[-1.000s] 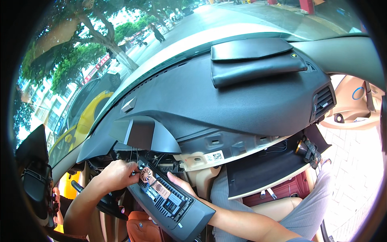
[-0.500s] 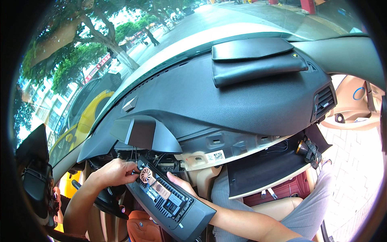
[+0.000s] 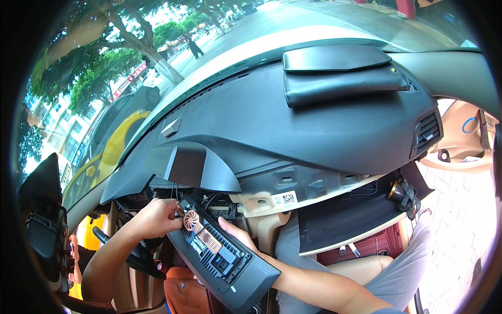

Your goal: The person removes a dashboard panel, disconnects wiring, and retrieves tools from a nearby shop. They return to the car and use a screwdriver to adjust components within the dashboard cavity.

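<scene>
I had the long black head unit (image 3: 222,256) with its circuit board and small copper-coloured fan half out of the dashboard, its rear face turned up toward me and its far end still tucked at the mouth of the opening below the grey hooded screen cowl (image 3: 193,167). My right hand (image 3: 236,236) lay along the unit's right edge with the fingers stretched flat against it, steadying it from the side rather than gripping it. My left hand (image 3: 154,217) was closed, fingertips pinched together at the upper left corner of the unit just beside the fan, where thin dark wires (image 3: 173,189) dropped down from the cavity; whether I held a plug or only the corner of the case I could not tell from there. Compared with a second before, my left hand had slid a little to the right, nearer the fan and tighter against the unit, while the unit itself and my right hand had hardly shifted; I judged that I was settling on the connector at that corner and that the unit was not yet free of its leads. Above, the black padded folder (image 3: 342,73) lay on the dark textured dashboard top (image 3: 314,125), and the open glovebox flap (image 3: 350,220) hung down over my knees in grey trousers (image 3: 397,272).
</scene>
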The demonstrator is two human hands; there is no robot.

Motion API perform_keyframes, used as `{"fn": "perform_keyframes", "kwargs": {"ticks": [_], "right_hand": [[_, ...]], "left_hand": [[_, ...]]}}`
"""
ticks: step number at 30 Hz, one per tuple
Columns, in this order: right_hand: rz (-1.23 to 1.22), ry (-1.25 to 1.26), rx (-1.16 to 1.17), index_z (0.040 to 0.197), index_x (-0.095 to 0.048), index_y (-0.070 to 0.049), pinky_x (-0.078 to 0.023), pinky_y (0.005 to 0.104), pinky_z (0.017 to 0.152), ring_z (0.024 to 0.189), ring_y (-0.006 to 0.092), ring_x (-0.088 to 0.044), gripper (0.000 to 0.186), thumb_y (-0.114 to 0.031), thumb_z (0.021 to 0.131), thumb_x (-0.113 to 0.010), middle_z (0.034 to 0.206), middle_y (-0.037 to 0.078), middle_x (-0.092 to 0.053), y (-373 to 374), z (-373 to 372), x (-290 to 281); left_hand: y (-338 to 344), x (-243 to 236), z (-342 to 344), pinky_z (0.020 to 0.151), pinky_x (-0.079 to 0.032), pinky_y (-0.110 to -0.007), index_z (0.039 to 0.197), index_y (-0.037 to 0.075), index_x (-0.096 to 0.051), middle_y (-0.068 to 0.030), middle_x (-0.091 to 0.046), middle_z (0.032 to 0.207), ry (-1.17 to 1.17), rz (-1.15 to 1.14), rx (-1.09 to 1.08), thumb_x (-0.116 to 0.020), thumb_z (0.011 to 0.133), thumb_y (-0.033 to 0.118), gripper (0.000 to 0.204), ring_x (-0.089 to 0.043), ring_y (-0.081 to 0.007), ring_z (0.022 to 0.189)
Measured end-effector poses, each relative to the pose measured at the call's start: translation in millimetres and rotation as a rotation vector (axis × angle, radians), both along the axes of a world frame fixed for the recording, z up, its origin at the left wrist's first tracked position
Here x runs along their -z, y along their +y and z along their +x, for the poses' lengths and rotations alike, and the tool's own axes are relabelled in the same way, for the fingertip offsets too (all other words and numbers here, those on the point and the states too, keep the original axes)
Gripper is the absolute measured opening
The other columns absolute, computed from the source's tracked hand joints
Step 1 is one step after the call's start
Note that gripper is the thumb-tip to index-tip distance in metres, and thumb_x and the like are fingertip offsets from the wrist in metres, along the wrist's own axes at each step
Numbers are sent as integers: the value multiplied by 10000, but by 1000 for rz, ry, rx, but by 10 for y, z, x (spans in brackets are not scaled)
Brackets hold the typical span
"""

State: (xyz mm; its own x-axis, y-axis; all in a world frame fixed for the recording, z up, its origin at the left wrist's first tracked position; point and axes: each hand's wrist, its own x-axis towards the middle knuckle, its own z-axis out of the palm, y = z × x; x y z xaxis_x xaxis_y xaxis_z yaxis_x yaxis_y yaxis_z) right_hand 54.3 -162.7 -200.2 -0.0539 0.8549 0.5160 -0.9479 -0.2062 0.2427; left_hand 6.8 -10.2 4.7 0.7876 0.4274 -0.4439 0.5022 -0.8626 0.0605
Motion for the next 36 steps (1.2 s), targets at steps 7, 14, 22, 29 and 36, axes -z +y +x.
{"fn": "perform_keyframes", "kwargs": {"ticks": [7, 14, 22, 29, 36], "right_hand": [[5, 8, 18, 1426, -518, -34, -580, 457, 937, 1091, 325, -683, 638, -536, 1048, -412, 1309, 205, -633, 20, -36, 8], [69, 45, 23, 1437, -498, -21, -566, 462, 964, 1117, 334, -676, 647, -532, 1051, -402, 1309, 205, -633, 44, -46, -10], [-258, -66, 30, 1408, -517, -18, -611, 426, 864, 1014, 293, -712, 616, -510, 1061, -393, 1215, 183, -678, -3, -61, -26], [54, 8, -26, 1475, -455, -15, -491, 529, 1056, 1219, 385, -615, 674, -527, 1038, -419, 1398, 240, -573, -100, -56, 6], [-123, 97, -87, 1489, -453, -33, -530, 552, 1007, 1187, 388, -643, 631, -468, 1031, -445, 1406, 250, -565, -356, 25, -26]], "left_hand": [[37, 53, -71, 646, -555, -424, 994, 11, -673, -202, -674, 721, -27, 284, 410, -693, 810, 218, 278, -689, -375, 687], [-25, -15, -40, 623, -541, -410, 963, -39, -652, -182, -661, 692, -41, 28, 90, -691, 797, 190, 286, -678, -360, 650], [52, 39, -75, 660, -544, -429, 825, 2, -631, -211, -651, 744, -73, 159, 393, -635, 844, 131, 131, -659, -413, 726], [182, 82, -233, 645, -534, -399, 841, -14, -649, -200, -651, 721, -322, 19, 141, -623, 902, 152, 178, -677, -367, 682], [175, 310, -584, 543, -473, -232, 961, 5, -641, -19, -663, 753, -788, -287, -101, -609, 996, 163, 165, -619, -81, 643]]}}
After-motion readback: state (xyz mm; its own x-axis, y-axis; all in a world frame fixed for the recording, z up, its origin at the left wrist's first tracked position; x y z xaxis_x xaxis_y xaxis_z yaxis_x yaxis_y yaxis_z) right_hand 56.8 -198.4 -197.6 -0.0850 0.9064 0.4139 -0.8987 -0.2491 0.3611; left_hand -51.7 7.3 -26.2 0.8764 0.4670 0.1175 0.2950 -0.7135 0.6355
